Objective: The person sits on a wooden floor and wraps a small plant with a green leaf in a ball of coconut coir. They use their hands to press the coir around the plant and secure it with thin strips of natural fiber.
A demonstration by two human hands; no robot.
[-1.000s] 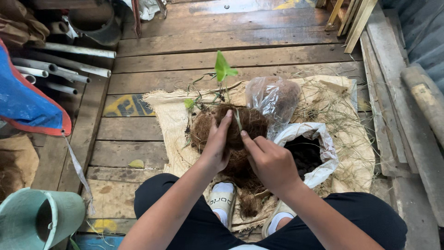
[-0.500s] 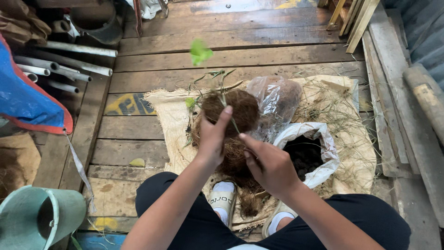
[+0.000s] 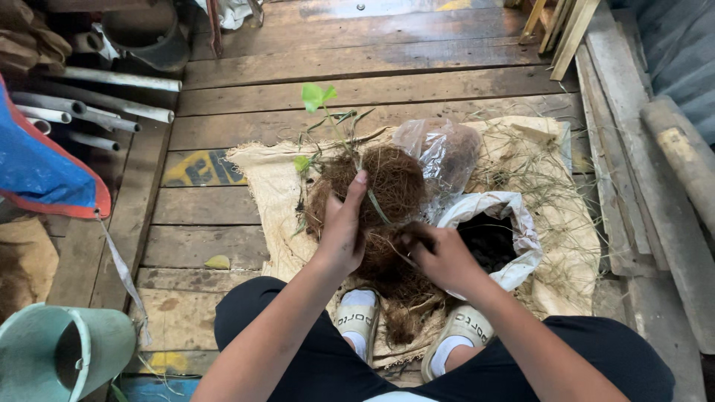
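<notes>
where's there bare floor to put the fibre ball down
Bare planks lie beyond the burlap sack, up to the grey pipes. A smaller patch sits left of the sack by the green bucket. Crowded: around both hands, left hand and right hand on the fibre ball, with the soil bag alongside.

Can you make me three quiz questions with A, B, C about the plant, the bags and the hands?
1. Where does the white sack of dark soil sit?
A. beside the right hand
B. on the pipes
C. inside the green bucket

2. What colour are the seedling's leaves?
A. red
B. green
C. purple

3. What is the left hand doing?
A. lying flat on the floor
B. holding the brown fibre ball
C. hanging free

Answers: 1 A, the sack lies on the burlap right of that hand. 2 B, the top leaves are bright green. 3 B, its fingers press against the fibre.
</notes>
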